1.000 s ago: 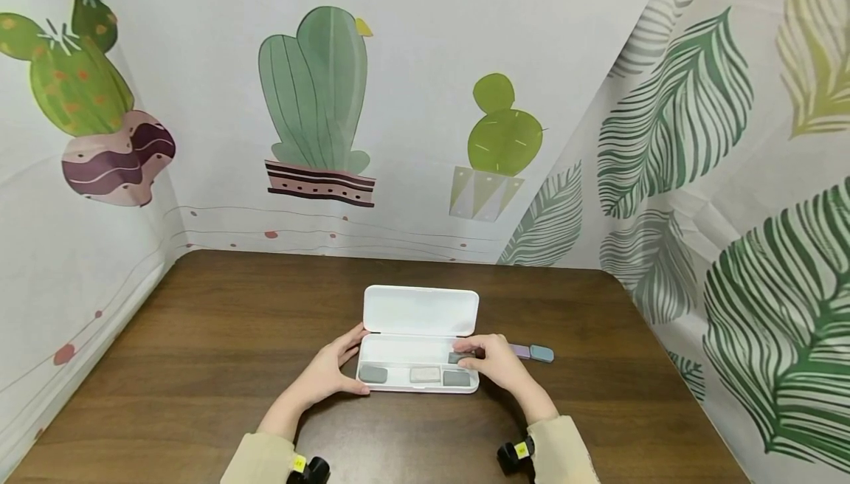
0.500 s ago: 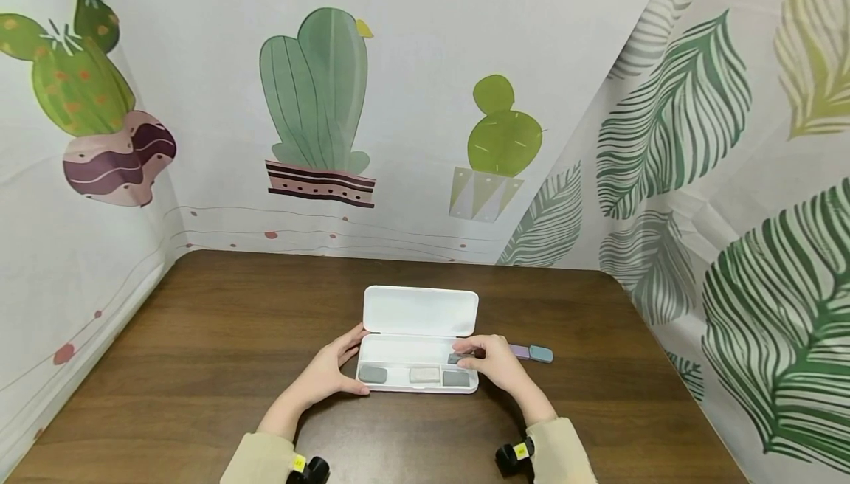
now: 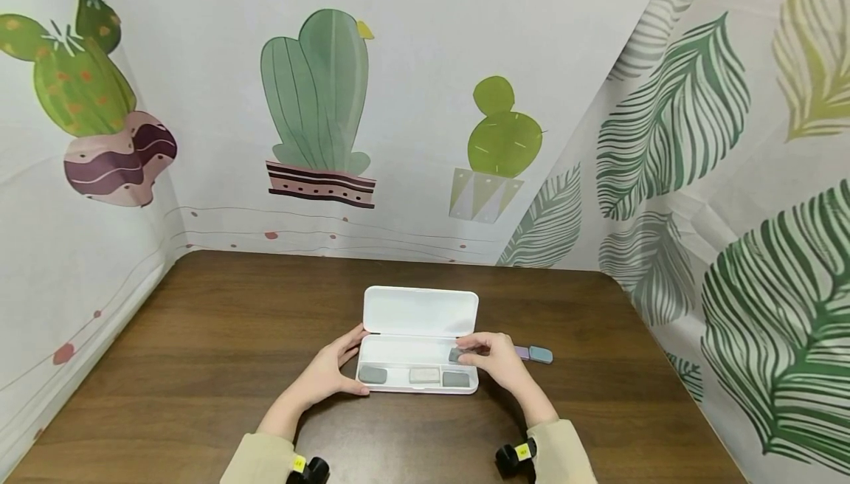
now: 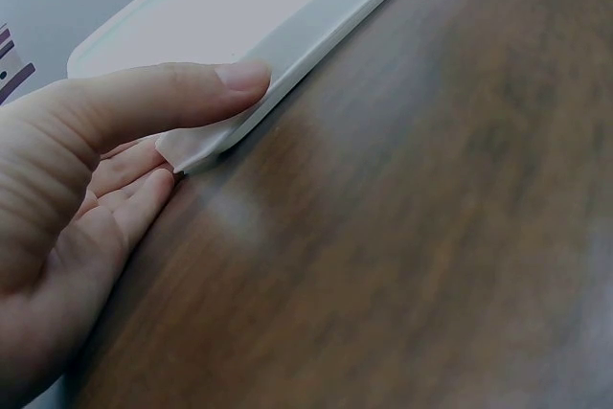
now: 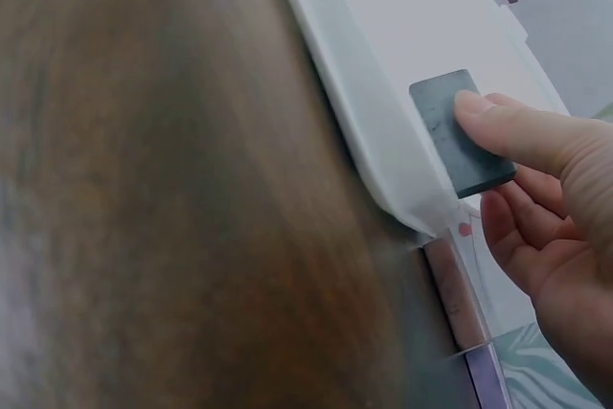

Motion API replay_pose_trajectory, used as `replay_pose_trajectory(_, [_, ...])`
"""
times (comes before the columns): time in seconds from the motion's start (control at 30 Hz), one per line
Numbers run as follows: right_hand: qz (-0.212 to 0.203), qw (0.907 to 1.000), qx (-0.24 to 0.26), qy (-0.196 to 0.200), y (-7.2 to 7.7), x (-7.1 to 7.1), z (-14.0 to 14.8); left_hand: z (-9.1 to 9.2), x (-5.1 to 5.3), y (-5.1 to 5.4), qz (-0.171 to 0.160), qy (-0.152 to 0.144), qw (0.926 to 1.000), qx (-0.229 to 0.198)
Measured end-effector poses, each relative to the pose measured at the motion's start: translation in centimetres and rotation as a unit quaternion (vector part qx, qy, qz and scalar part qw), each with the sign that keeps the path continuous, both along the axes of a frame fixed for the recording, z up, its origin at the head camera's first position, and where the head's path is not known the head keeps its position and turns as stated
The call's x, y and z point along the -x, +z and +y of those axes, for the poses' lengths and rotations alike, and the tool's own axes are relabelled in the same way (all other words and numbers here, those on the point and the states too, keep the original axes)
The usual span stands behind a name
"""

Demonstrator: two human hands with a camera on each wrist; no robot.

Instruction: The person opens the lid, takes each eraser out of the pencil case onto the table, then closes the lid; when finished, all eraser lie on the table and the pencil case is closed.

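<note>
An open white pencil case [image 3: 405, 349] lies on the table, its lid [image 3: 421, 310] raised at the back. My left hand [image 3: 325, 372] holds the case's left end, thumb at the front edge and fingers round the side. Over the right end of the rear compartment, my right hand [image 3: 494, 360] pinches a dark grey rectangular eraser [image 5: 445, 122] between thumb and fingers. In the right wrist view the eraser is tilted. The front compartment holds a grey block [image 3: 373, 374] at the left, a whitish block [image 3: 425, 375] in the middle and another grey block [image 3: 456, 379] at the right.
Beyond my right hand, a row of coloured blocks lies on the brown table [image 3: 265, 322]. A blue block [image 3: 541, 354], a purple one [image 5: 489, 376] and a pinkish one [image 5: 453, 292] show. Patterned cloth [image 3: 425, 115] stands behind the table.
My right hand has shifted slightly back and right, and the eraser has tilted a little in its fingers. My left hand and the pencil case have stayed in place.
</note>
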State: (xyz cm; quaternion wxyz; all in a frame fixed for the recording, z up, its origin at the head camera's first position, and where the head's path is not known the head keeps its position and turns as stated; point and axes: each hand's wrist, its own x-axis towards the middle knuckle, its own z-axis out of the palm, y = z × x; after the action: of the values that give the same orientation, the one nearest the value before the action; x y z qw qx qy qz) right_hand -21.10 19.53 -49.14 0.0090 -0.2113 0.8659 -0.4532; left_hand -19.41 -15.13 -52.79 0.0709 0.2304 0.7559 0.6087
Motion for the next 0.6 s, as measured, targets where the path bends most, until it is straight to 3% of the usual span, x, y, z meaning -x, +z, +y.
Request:
replay_pose_trajectory(0.23, [-0.026, 0.9983, 0.047, -0.023, 0.6, -0.2, 0.4, 0.0, 0.0, 0.0, 0.001, 0.001, 1.0, -0.001])
replay_pose_trajectory(0.5, [-0.033, 0.9973, 0.045, -0.047, 2.8, -1.2, 1.5, -0.1, 0.0, 0.0, 0.006, 0.003, 0.9999, 0.009])
replay_pose_trajectory(0.6, [-0.037, 0.9965, 0.041, -0.063, 2.6, -1.2, 2.6, 0.0, 0.0, 0.0, 0.006, 0.003, 0.9999, 0.01])
